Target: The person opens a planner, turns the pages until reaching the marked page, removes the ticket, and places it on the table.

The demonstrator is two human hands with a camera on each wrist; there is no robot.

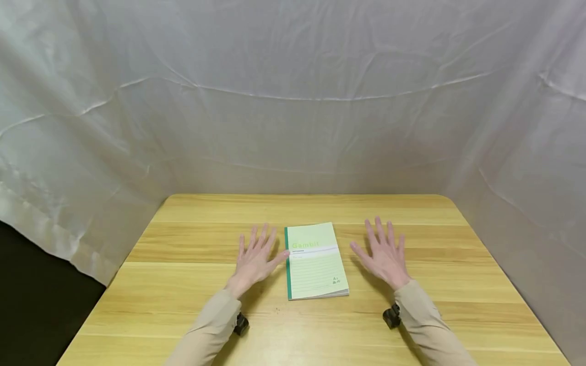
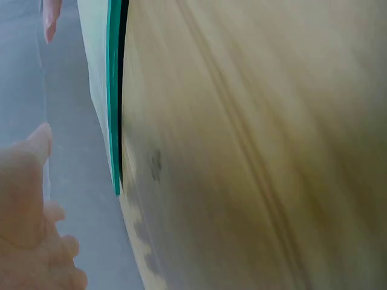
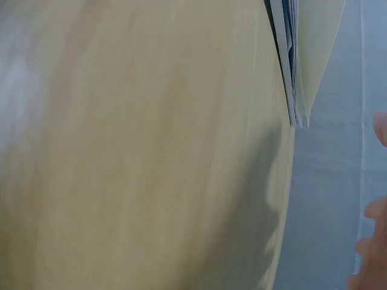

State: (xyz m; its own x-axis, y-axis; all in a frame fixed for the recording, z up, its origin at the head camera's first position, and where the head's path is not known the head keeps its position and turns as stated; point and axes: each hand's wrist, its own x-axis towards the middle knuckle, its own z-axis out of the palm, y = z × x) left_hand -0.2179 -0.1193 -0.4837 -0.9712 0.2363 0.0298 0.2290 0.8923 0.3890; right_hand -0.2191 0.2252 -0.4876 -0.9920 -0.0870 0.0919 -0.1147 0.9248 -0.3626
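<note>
A pale green notebook (image 1: pixel 316 274) with a dark green spine lies closed on the wooden table, the word "Gambit" on its cover. To its left is my left hand (image 1: pixel 256 259), fingers spread and straight, with the thumb tip at the spine in the head view; the left wrist view shows that hand raised above the table. My right hand (image 1: pixel 384 254) is spread on the other side, apart from the notebook, holding nothing. In the right wrist view the notebook's page edges (image 3: pixel 293 66) show, the cover slightly lifted at a corner.
The wooden table (image 1: pixel 192 284) spreads around the notebook on all sides. A pale cloth curtain (image 1: pixel 293 137) hangs behind the table and along both sides. Small black devices (image 1: pixel 392 316) are strapped at both wrists. A dark area (image 1: pixel 36 295) lies beyond the table at left.
</note>
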